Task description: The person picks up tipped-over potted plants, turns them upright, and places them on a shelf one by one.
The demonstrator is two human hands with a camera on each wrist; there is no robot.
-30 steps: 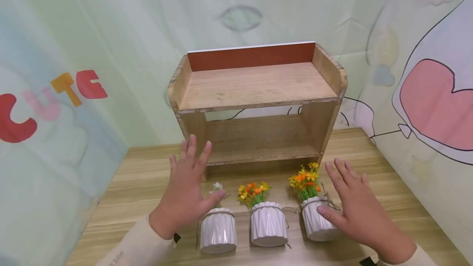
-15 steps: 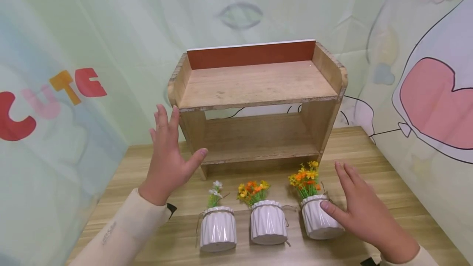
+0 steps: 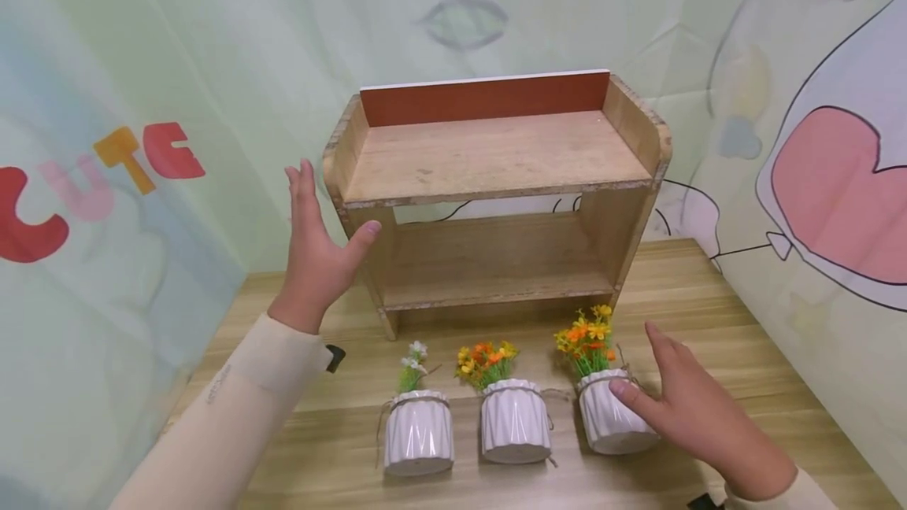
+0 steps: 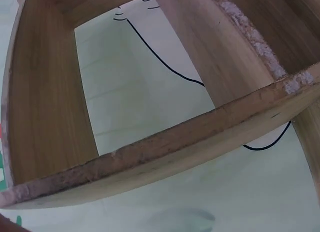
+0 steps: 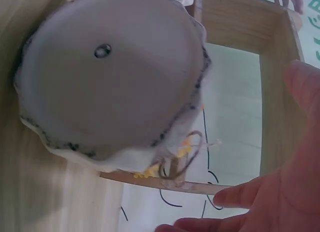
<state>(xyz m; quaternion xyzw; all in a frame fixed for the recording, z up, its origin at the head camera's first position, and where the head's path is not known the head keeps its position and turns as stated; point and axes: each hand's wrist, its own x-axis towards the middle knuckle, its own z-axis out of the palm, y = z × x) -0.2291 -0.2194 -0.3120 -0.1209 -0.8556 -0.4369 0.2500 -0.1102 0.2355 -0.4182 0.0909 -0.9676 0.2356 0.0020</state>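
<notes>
A two-tier wooden shelf [image 3: 496, 156] stands at the back of the table. My left hand [image 3: 312, 262] is raised by its left side, fingers straight and thumb spread toward the front edge, holding nothing. In the left wrist view the shelf's side panel [image 4: 165, 147] fills the middle. My right hand [image 3: 701, 412] is beside the right white pot [image 3: 609, 415], thumb overlapping it, fingers extended. That pot, with yellow and orange flowers [image 3: 586, 341], lies on its side; the right wrist view shows its round base [image 5: 115, 96].
Left of it lie a middle white pot [image 3: 516, 423] with orange and yellow flowers and a left white pot [image 3: 418, 435] with small white flowers. Twine circles the pots. The wooden table [image 3: 283, 431] is bounded by a printed cloth backdrop [image 3: 234, 61] behind and at both sides.
My left hand has moved forward and up, from above the left pot to the shelf's left side. My right hand has stayed beside the right pot, its fingers drawing together slightly.
</notes>
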